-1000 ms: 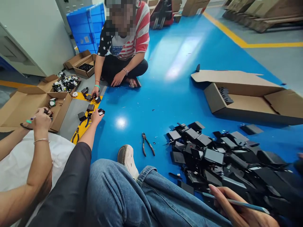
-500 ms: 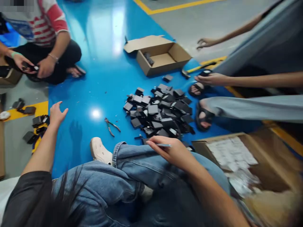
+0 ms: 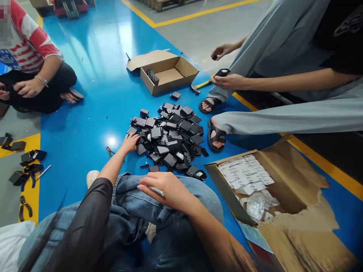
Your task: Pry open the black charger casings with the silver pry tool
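The left hand (image 3: 131, 142) is reaching forward over the blue floor (image 3: 85, 113), its fingers spread apart and resting on the near-left edge of the heap of black parts (image 3: 167, 134); whether they are pinching one piece cannot be told. A pair of pliers (image 3: 110, 151) is lying just left of that hand, on the floor.

The heap is lying ahead of the person's knees, slightly right of the left hand, and is sprawling with its longer run going from near-left to far-right, toward the open cardboard box (image 3: 167, 73). The single pieces are lying at mixed angles, so no common pointing direction can be given.

The right hand (image 3: 167, 190) is resting on the denim-covered knee, closed around a thin pale stick-like tool (image 3: 155, 190) that is lying roughly crosswise, tip toward the right. This hand is sitting near the heap's near edge but apart from it; the left is the hand in contact.

A large carton of paper slips (image 3: 246, 175) is standing to the right.
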Available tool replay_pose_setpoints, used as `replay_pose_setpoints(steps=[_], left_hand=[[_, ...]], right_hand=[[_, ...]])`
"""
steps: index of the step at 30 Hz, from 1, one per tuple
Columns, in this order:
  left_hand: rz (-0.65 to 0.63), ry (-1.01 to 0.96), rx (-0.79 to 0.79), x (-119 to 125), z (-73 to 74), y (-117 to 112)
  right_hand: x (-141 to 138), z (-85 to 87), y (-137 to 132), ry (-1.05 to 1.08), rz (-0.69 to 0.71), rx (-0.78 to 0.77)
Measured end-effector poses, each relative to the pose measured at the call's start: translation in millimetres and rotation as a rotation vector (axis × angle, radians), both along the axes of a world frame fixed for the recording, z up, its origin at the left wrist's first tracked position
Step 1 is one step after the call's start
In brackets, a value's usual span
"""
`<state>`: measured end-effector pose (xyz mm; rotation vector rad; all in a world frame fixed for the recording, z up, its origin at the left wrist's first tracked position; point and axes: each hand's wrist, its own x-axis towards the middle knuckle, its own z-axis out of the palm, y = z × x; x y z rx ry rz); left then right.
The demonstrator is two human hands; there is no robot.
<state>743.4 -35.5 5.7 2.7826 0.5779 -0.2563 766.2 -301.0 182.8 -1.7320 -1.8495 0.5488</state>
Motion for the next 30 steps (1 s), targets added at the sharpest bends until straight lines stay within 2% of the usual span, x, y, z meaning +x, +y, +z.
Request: replay_pose_setpoints(steps=[4, 7, 9, 12, 15, 17, 21, 25, 27, 30], left_hand=[[0.024, 0.022, 0.039, -3, -8.6, 8], [0.075, 0.029, 0.089, -9, -6.0, 8], [0.097, 0.024, 0.114, -17, 2.3, 8], [0.086, 0.008, 0.122, -38, 23.8, 15], [0.029, 0.033, 0.071, -68, 44.4, 26], [-0.008, 0.069, 0.011, -86, 49.8, 27], [-0.016, 0.09, -0.101, -108, 38.8, 15], [0.048, 0.06, -0.178, -116, 29.4, 3], [0.102, 0.041, -0.197, -117, 36.4, 0], [0.143, -0.011, -0.221, -111, 65.3, -7]], right_hand=[[-1, 2.5, -1, 0.015, 0.014, 0.047], [0, 2.6, -2, 0.038, 0.011, 0.056], [2, 1.7, -3, 0.039, -0.003, 0.055], [4, 1.1, -4, 0.044, -0.02, 0.067], [4, 2.5, -5, 0.055, -0.024, 0.083], [2, 3.3, -4, 0.055, -0.021, 0.089], [-2, 0.9, -2, 0.044, -0.023, 0.09], [-1, -4.3, 3, 0.048, -0.074, 0.054], [1, -6.5, 6, 0.059, -0.132, 0.043], [7, -9.1, 10, 0.075, -0.246, 0.052]])
